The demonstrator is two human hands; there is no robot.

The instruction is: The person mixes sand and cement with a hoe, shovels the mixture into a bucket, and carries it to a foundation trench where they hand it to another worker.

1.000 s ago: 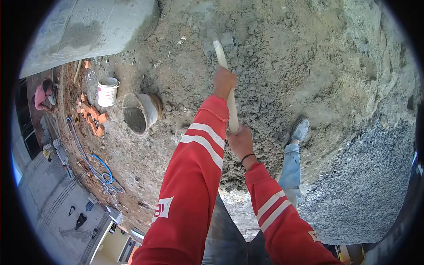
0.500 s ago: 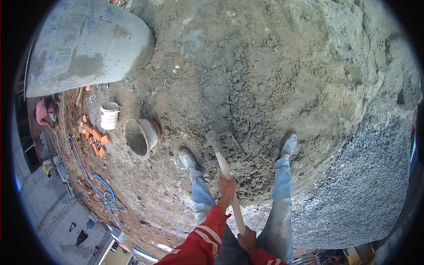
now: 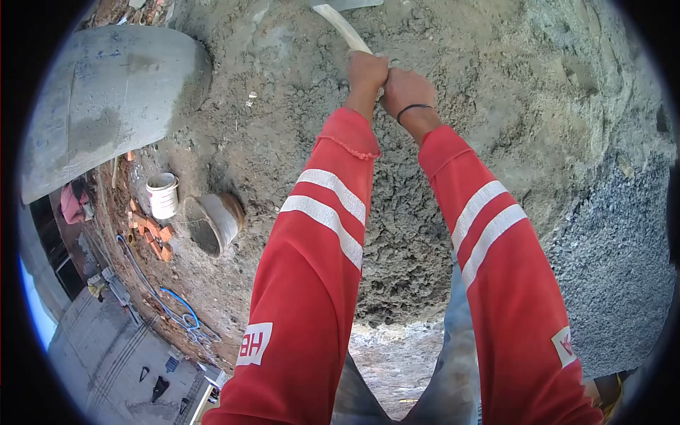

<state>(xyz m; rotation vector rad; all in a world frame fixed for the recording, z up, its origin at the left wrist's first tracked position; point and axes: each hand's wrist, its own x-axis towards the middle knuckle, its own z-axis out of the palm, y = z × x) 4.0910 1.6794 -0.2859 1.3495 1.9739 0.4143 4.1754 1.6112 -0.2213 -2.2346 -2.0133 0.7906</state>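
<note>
Both arms stretch forward in red sleeves with white stripes. My left hand [image 3: 367,71] is closed around the wooden handle of a hoe [image 3: 344,30]. Close behind it, my right hand [image 3: 410,95] also grips the handle, with a dark band around the wrist. At the top edge of the view part of the hoe's metal blade [image 3: 358,3] shows, the rest being cut off. Below the hands spreads lumpy grey wet mortar [image 3: 400,248], partly covered by my arms.
A mortar-filled bucket [image 3: 225,219] lies tilted at left, near a white bucket [image 3: 163,196] and broken bricks [image 3: 151,230]. A large concrete cylinder [image 3: 120,92] stands at upper left. A blue hose [image 3: 180,304] lies lower left. Gravel [image 3: 616,283] is heaped at right. Another person [image 3: 73,203] crouches far left.
The hoe has swung up and away from the mortar near my feet to the top of the view. Both arms have extended forward, and my hands are now close together on the handle.
</note>
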